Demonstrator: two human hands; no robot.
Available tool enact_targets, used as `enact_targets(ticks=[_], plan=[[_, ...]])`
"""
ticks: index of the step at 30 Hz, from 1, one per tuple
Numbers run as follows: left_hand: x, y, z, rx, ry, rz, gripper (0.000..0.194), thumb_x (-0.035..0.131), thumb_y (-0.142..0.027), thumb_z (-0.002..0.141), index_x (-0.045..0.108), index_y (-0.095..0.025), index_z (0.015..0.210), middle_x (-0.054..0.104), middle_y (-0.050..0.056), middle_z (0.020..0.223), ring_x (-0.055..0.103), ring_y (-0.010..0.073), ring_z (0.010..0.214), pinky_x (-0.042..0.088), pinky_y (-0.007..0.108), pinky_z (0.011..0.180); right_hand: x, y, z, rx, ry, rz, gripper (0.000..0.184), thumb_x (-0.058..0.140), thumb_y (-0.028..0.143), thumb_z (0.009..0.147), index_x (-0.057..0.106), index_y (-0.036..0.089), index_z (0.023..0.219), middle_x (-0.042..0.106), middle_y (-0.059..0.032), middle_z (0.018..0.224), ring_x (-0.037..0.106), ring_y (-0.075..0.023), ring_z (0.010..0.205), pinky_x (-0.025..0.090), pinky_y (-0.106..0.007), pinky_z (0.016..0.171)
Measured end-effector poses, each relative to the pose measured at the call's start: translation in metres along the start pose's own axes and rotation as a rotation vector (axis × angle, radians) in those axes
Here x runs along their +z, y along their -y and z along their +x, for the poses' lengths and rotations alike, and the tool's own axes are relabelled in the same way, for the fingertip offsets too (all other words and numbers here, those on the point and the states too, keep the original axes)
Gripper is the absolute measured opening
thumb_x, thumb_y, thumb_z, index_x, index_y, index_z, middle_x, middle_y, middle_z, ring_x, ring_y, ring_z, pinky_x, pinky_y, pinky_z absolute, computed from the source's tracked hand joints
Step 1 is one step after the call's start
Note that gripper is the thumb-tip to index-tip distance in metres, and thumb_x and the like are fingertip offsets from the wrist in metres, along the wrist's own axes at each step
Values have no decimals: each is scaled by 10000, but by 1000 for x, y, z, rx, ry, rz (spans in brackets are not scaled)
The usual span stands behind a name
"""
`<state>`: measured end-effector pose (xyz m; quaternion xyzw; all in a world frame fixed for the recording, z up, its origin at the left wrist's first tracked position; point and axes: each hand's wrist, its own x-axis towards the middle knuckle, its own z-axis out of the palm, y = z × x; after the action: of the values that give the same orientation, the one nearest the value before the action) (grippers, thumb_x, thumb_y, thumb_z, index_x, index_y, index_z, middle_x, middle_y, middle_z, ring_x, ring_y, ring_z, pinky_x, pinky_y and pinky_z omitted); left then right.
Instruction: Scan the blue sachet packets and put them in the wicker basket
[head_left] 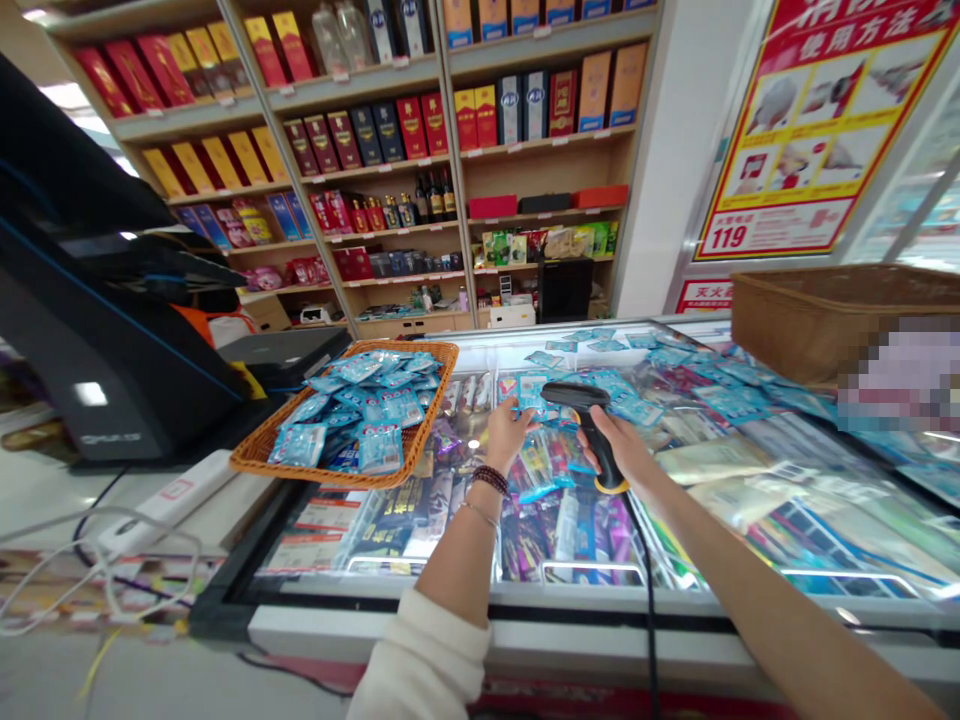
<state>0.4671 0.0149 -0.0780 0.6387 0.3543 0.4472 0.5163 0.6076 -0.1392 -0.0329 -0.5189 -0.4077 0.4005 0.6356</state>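
My left hand (pixel 508 436), with a beaded bracelet at the wrist, pinches a small blue packet (pixel 531 388) over the glass top. In my right hand (pixel 616 445) is a black barcode scanner (pixel 596 430), its head turned toward that packet and its cord hanging down the front. To the left, an orange wicker basket (pixel 431 440) holds a heap of similar blue packets (pixel 386 405). More loose blue packets (pixel 630 395) are scattered over the glass beyond and to the right of the scanner.
Below the glass of the freezer (pixel 450 625) lie many wrapped goods. A black checkout machine (pixel 97 330) and a white power strip (pixel 165 505) stand on the left. At the right sits a brown basket (pixel 810 325). Shelves of boxed bottles (pixel 375 130) line the back.
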Motion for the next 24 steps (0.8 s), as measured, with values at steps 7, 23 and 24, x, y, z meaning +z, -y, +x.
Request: enact_targets(ticks=[7,23,24], plan=[[-1,-9,-4,-44,5,-24,287,833,-278,861,552,-225,847,359,-100,645,737,196,648,698,382,757,-1,0,-1,1,3,-7,609,764,802,786,677,220,944,601,24,605,491,-130,417,376,-254,343],[-20,-29,-5,-26,-69,-20,238,812,-305,885,605,-210,812,471,-64,606,674,168,640,716,425,807,-4,-1,1,27,-68,47,641,871,829,622,617,259,768,599,-18,603,460,-135,390,382,-280,306],[-29,-33,-4,1,-76,-22,215,798,-292,894,614,-209,821,504,-52,621,685,172,657,716,416,803,-6,-4,3,34,-81,54,634,873,825,618,603,266,747,586,-22,590,462,-141,386,387,-286,306]])
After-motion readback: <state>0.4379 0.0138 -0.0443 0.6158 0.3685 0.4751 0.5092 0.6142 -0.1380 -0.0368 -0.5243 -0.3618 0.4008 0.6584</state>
